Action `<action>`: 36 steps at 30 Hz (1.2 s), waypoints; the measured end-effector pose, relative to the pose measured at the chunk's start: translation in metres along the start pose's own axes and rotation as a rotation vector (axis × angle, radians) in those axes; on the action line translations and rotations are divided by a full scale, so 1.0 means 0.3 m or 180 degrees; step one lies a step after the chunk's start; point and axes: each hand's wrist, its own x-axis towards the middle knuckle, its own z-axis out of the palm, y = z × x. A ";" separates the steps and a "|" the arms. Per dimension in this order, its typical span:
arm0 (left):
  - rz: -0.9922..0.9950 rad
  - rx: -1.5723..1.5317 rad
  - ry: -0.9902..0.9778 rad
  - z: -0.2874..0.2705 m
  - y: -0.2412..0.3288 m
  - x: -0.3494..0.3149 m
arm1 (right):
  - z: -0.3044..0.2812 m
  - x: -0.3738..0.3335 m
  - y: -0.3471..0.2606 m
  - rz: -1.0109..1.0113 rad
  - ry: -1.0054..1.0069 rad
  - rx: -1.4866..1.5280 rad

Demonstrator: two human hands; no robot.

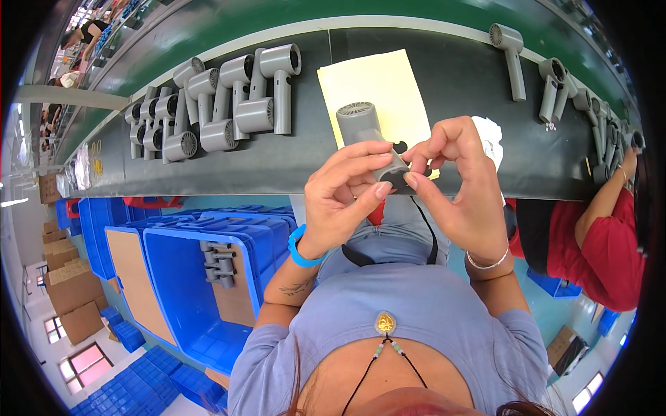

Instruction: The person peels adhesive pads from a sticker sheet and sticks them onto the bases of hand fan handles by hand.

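Observation:
A grey hair dryer body (357,123) is tilted over a yellow sheet (378,76), its vented round end pointing away from me. My left hand (343,191) is closed around the handle, thumb near its dark lower end (394,179). At that same end, the thumb and forefinger of my right hand (458,180) come together in a pinch against the handle's edge. Whatever lies between those fingertips is too small to make out. A small black piece (400,147) shows beside the handle, close to the right forefinger.
Several grey hair dryer bodies (253,114) stand and lie on the dark bench (305,163) at left, with more (508,59) at right. Crumpled white material (489,139) lies by my right hand. Blue crates (187,298) sit below left. A person in red (603,243) works at right.

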 end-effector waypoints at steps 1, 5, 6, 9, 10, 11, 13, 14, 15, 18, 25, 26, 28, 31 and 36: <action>0.0001 0.0002 0.0001 0.000 -0.005 -0.001 | -0.003 0.001 0.003 -0.0115 -0.0045 -0.0196; 0.0067 -0.0060 -0.0017 0.001 -0.021 0.001 | -0.004 0.002 -0.003 -0.0109 0.0030 -0.0300; 0.0089 -0.0051 -0.0036 0.002 -0.022 0.003 | -0.007 0.002 -0.007 -0.0039 0.0022 -0.0376; -0.0101 -0.0096 -0.0067 -0.004 -0.016 0.002 | -0.012 0.008 -0.013 -0.0036 -0.0054 -0.0655; -0.0095 -0.0095 -0.0057 -0.004 -0.018 0.001 | -0.013 0.008 -0.015 -0.0097 -0.0113 -0.0865; 0.0009 -0.0078 -0.0004 -0.005 -0.020 0.001 | -0.013 0.016 -0.011 -0.0113 -0.0129 -0.0862; 0.0145 -0.0041 0.0095 -0.017 -0.010 -0.001 | -0.010 0.048 0.004 -0.0693 0.0082 -0.1340; 0.0183 -0.0097 0.0117 -0.024 -0.003 0.005 | -0.019 0.061 0.024 -0.0730 0.0067 -0.1354; 0.0229 -0.0147 0.0148 -0.030 0.005 0.010 | -0.029 0.072 0.056 -0.0424 -0.0084 -0.1137; -0.0030 -0.0422 0.0338 -0.046 0.009 -0.017 | 0.000 0.102 0.137 0.0420 -0.1024 -0.0129; -0.0100 0.0201 0.0447 -0.095 -0.023 -0.082 | 0.190 0.087 0.162 0.0519 -0.1316 -0.0325; 0.0097 0.0633 0.0363 -0.106 -0.010 -0.080 | 0.205 0.077 0.148 0.0491 -0.1146 -0.0512; 0.0822 0.2150 0.0489 -0.126 0.017 -0.084 | 0.233 0.066 0.130 0.0197 -0.0954 -0.0639; 0.1056 0.3245 0.0917 -0.170 0.076 -0.101 | 0.281 0.092 0.089 0.0060 -0.0853 -0.0744; 0.1238 0.3546 0.1453 -0.384 0.214 -0.151 | 0.374 0.182 -0.011 -0.0559 -0.1404 -0.0551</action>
